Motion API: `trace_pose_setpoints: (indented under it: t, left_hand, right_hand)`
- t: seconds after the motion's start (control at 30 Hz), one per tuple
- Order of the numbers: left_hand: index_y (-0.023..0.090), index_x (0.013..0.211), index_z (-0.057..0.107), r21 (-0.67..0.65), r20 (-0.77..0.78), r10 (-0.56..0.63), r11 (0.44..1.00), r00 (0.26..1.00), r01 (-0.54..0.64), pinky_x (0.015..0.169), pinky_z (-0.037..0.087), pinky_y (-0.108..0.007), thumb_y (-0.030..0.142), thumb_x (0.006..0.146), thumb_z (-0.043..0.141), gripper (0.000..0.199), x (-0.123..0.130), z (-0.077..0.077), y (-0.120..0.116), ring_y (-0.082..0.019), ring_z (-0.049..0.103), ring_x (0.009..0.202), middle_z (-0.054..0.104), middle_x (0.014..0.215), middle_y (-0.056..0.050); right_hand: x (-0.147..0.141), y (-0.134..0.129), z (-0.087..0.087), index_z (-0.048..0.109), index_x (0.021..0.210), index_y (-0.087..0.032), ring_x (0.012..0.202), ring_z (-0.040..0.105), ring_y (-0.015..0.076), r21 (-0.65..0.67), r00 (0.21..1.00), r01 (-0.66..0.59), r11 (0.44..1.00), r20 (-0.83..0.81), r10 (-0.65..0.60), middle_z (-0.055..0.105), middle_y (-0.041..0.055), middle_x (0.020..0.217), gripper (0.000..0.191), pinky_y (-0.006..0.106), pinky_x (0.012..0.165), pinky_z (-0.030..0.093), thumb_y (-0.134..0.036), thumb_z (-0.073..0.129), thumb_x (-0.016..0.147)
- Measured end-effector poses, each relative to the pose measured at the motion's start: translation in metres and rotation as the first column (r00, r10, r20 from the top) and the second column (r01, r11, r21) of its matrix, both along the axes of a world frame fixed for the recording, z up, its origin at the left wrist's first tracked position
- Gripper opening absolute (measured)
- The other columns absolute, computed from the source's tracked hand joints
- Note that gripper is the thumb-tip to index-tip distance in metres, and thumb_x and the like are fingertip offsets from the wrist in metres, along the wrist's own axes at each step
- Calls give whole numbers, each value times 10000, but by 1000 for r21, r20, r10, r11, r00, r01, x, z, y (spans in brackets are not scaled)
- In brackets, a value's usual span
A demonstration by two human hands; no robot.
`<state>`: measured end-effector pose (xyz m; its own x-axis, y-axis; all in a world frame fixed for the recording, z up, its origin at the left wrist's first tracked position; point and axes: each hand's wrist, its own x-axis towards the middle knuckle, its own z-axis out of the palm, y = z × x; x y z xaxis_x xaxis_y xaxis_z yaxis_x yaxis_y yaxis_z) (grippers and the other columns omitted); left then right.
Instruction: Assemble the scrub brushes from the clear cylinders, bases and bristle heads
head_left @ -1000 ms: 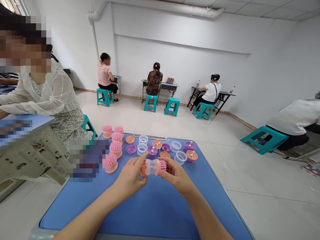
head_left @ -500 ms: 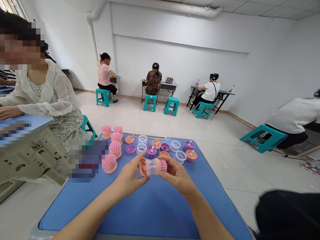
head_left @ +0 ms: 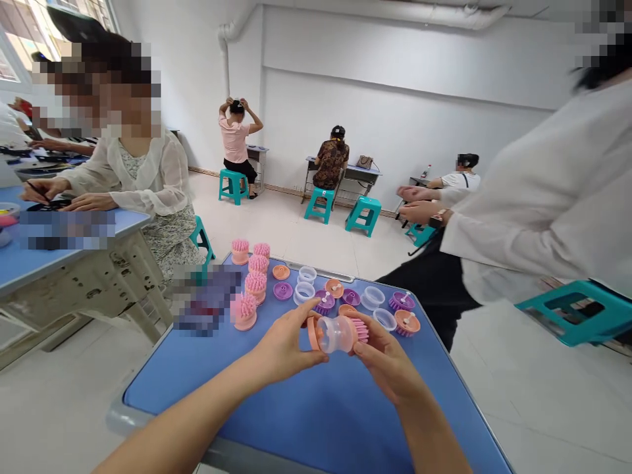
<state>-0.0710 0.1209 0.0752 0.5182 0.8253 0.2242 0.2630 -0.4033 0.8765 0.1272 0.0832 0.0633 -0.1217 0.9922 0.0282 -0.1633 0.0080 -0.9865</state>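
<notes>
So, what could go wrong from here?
The orange cap in the left hand doesn't look flush with the clear ring, so it might slip or sit crooked. The left index fingertip is close to a purple bristled piece and could knock it. And a person in a white top stands near the far right corner of the blue table; a bump might shift the small parts.

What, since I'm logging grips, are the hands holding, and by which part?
The left hand holds an orange cap by its rim; the right hand holds a pink-bristled piece by its bristled end. A clear ring sits between them.
</notes>
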Motion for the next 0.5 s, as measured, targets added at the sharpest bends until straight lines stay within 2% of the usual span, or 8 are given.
trace_pose_setpoints:
  t: [0.23,0.5]
  left_hand:
    - [190,1311,345,48,-7,-15,999,1000,15,904,435,-371,169,593,748,824,0,-3,-3,-233,573,995,616,1060,-61]
    - [223,1299,353,34,-29,-12,999,999,13,899,436,-391,209,586,759,821,0,-1,-3,-242,568,1000,609,1078,-54]
  right_hand:
    - [2,1,-2,597,1090,-293,863,549,210,-8,999,-7,1000,49,7,601,53,996,408,352,740,465,-343,705,700]
    - [-2,0,-2,617,1060,-291,839,558,199,-5,1000,6,1000,18,-6,609,42,980,403,341,731,469,-335,727,675]
